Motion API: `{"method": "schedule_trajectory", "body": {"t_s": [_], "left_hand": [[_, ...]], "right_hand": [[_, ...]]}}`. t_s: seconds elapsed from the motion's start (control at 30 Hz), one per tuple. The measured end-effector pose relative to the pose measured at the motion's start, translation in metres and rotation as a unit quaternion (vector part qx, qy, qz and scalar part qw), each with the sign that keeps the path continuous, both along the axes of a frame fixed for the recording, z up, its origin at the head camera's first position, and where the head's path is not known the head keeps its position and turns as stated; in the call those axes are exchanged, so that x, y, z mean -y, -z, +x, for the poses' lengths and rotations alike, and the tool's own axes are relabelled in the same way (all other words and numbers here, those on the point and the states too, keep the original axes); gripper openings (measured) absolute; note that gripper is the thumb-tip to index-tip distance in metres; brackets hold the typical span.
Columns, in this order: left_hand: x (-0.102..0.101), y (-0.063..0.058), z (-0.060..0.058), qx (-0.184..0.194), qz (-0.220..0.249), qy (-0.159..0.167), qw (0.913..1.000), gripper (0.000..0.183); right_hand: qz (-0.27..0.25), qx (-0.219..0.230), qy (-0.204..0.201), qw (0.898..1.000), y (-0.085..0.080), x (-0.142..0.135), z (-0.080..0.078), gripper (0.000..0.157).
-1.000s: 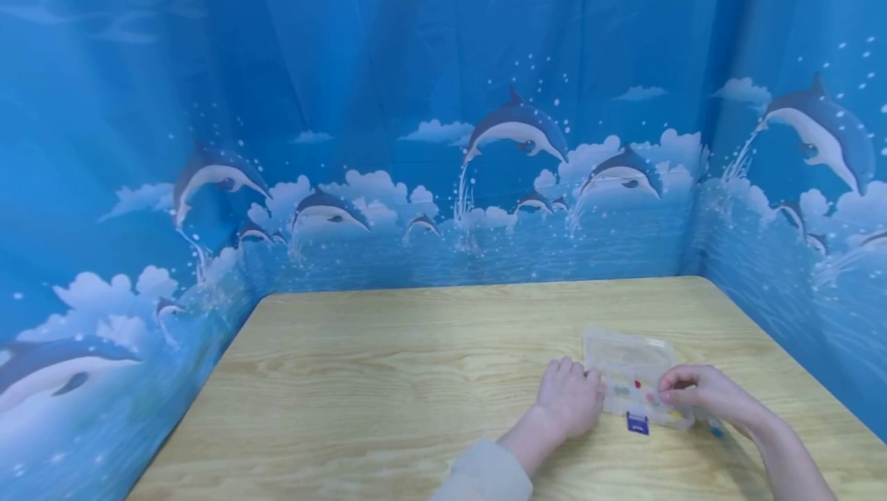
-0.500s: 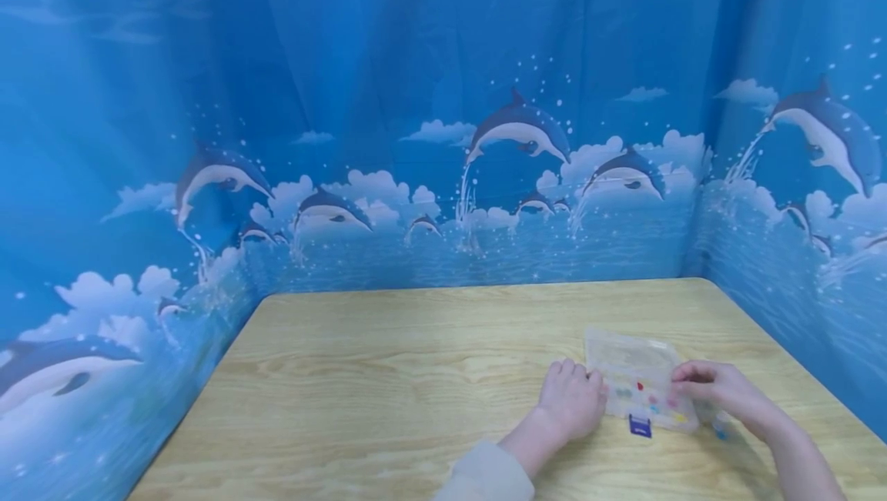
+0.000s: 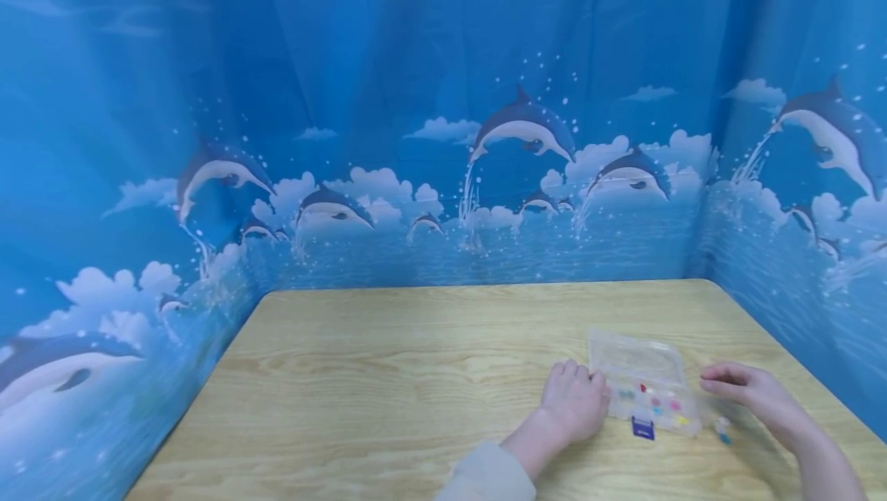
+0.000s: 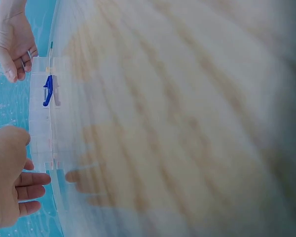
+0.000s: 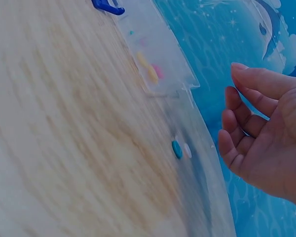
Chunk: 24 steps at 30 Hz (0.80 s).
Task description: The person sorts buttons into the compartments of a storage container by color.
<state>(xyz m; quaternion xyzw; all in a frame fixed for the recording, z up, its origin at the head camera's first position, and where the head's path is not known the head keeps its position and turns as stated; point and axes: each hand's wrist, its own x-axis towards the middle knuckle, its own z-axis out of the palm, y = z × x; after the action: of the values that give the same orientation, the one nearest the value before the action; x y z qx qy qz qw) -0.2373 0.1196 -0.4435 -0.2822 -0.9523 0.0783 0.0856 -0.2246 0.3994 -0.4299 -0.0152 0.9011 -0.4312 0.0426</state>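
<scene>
A clear plastic compartment box [image 3: 640, 357] stands with its lid raised near the table's right side. Small coloured pieces lie inside, among them a red one [image 3: 643, 388], pink ones [image 3: 675, 405] and a yellow one [image 3: 682, 420]. My left hand [image 3: 574, 401] rests against the box's left end; in the left wrist view its fingers [image 4: 33, 192] reach out beside that end. To the right of the box, my right hand [image 3: 762, 401] hovers with loosely bent fingers and nothing between them. Below it a teal piece [image 5: 176, 149] and a white piece [image 5: 187, 150] lie on the table.
A dark blue latch [image 3: 643, 428] hangs from the box's front edge. The wood-grain table [image 3: 416, 378] stretches left of the hands. A blue dolphin-print curtain [image 3: 402, 247] encloses the table's back and sides.
My right hand has moved from above the box's right compartments out to the right, off the box. The left hand stays at the left end. The view has shifted slightly.
</scene>
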Motion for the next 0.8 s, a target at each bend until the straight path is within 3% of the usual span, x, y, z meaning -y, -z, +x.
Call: {"method": "schedule_trajectory", "body": {"t_s": [0.33, 0.53, 0.8], "left_hand": [[0.000, 0.001, -0.001, -0.012, 0.002, 0.000, 0.9999, 0.029], [0.000, 0.000, 0.000, -0.011, -0.001, 0.001, 0.9999, 0.029], [0.000, -0.001, 0.000, -0.008, -0.003, 0.001, 1.0000, 0.030]], "right_hand": [[0.006, 0.003, 0.020, 1.000, 0.006, -0.016, 0.008, 0.038], [0.025, 0.037, 0.030, 0.999, 0.007, -0.025, 0.013, 0.040], [0.057, 0.019, 0.030, 0.998, 0.014, -0.026, 0.023, 0.039]]}}
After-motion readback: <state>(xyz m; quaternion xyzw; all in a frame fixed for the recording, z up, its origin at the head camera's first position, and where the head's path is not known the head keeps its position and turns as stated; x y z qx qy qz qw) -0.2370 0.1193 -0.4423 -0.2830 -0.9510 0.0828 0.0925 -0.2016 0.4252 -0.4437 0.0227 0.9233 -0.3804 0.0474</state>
